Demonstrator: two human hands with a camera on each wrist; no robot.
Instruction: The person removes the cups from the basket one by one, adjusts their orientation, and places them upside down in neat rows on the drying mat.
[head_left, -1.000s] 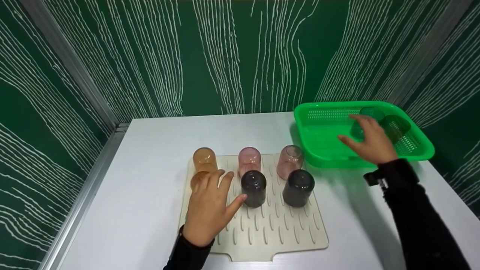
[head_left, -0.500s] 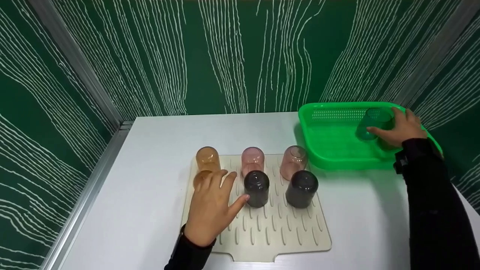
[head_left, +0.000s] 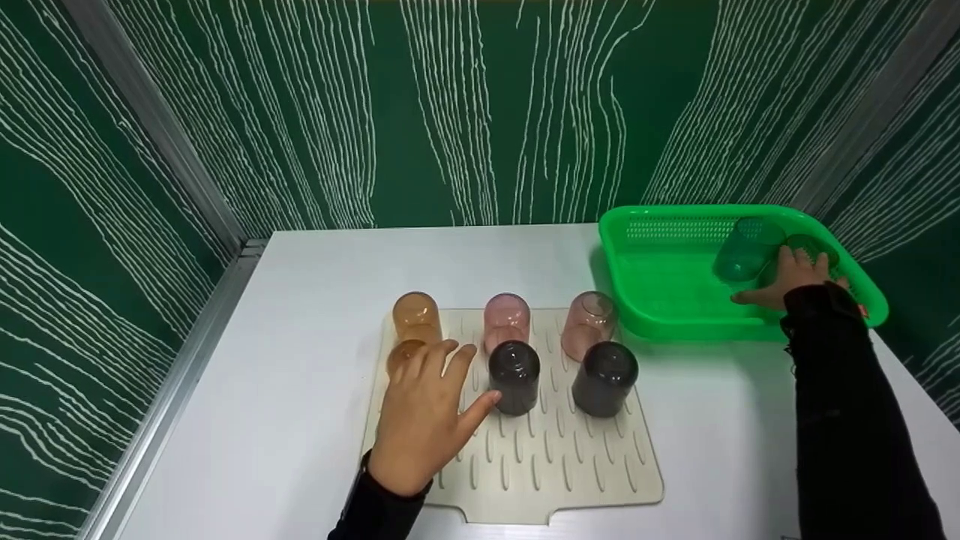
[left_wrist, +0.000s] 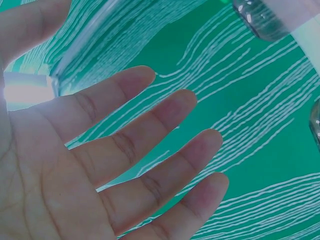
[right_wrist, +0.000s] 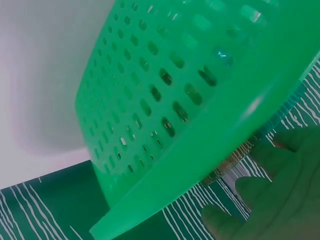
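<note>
My left hand (head_left: 424, 420) hovers over the left part of a beige ribbed mat (head_left: 517, 476), fingers spread, its thumb tip right by a dark glass (head_left: 514, 379). Under its fingertips an amber glass (head_left: 405, 356) is partly hidden. The left wrist view has the palm facing the camera with nothing in it. My right hand (head_left: 795, 283) reaches into a green basket (head_left: 697, 328), thumb stretched well away from the fingers. Its fingers overlap a brownish-green glass (head_left: 814, 246), which they partly hide. Left of that lies a teal glass (head_left: 739, 259).
Upside down on the mat stand another amber glass (head_left: 416, 315), two pink glasses (head_left: 506, 315) and a second dark glass (head_left: 604, 382). The basket sits at the back right of the white table (head_left: 285, 337). Green patterned walls (head_left: 431, 112) close in the back and sides.
My right hand moves right, deeper into the basket, then back toward its near side beside the brownish-green glass. The left hand stays put; the view shifts slightly.
</note>
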